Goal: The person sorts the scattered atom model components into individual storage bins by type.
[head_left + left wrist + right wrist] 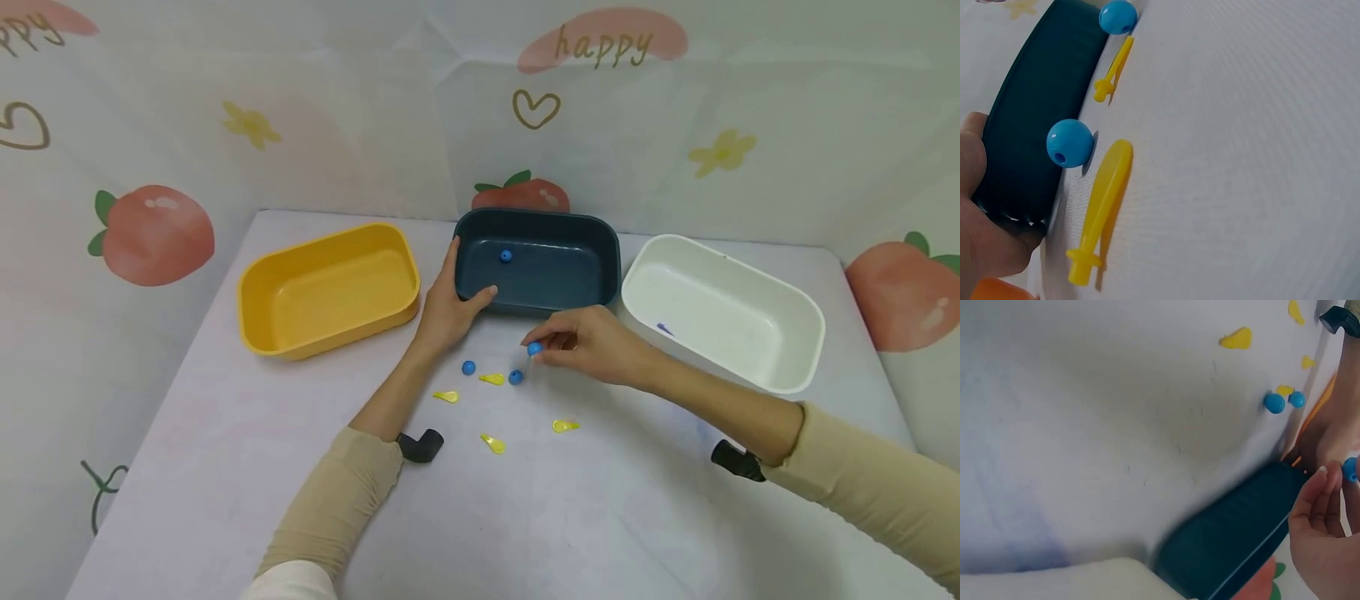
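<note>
My right hand [600, 346] pinches a blue bead [535, 348] between thumb and fingers, just in front of the dark blue bin [540, 300]. The left hand [447, 308] grips that bin at its near left corner, thumb over the front rim. One blue bead [506, 257] lies inside the bin. On the table in front are two more round blue beads, one left [468, 367] and one right [516, 377], each with a small hole. Around them lie several yellow paddle-shaped pieces [1102, 206] with a narrow collared end.
A yellow bin [337, 325] stands at the left. To the right, a white bin [720, 321] with a small purple piece [665, 330] inside sits close beside the dark blue one. A printed cloth [360, 125] hangs behind the white-covered table [225, 467].
</note>
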Demonstrator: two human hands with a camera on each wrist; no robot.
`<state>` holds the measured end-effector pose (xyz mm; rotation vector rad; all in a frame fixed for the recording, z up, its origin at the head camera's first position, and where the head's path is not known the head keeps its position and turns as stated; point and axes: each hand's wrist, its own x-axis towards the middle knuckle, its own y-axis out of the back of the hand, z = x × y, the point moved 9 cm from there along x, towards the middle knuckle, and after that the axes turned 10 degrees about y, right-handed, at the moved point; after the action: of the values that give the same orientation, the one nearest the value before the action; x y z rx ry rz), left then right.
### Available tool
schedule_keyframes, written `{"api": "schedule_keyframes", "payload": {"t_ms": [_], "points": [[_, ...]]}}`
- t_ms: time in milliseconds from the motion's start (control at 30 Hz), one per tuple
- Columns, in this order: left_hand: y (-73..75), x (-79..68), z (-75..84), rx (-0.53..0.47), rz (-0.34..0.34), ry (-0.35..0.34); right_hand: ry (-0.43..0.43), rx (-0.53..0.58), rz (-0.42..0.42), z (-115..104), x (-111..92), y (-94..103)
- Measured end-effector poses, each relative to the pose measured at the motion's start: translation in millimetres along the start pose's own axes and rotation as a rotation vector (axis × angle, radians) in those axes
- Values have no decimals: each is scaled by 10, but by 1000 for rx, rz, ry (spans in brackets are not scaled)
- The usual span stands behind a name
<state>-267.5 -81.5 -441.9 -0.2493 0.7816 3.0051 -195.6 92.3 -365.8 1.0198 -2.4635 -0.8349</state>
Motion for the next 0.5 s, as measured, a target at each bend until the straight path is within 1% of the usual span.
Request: {"api": "schedule_keyframes", "payload": {"t_ms": [300,400,500], "points": [[-11,-7,15,10,3,-12,-34,-33,-7,-27,49,173],[-8,-17,22,12,5,-13,-26,-41,-19,-56,92,228],[1,-21,29,9,11,-20,-7,-40,-9,-82,149,302]]}}
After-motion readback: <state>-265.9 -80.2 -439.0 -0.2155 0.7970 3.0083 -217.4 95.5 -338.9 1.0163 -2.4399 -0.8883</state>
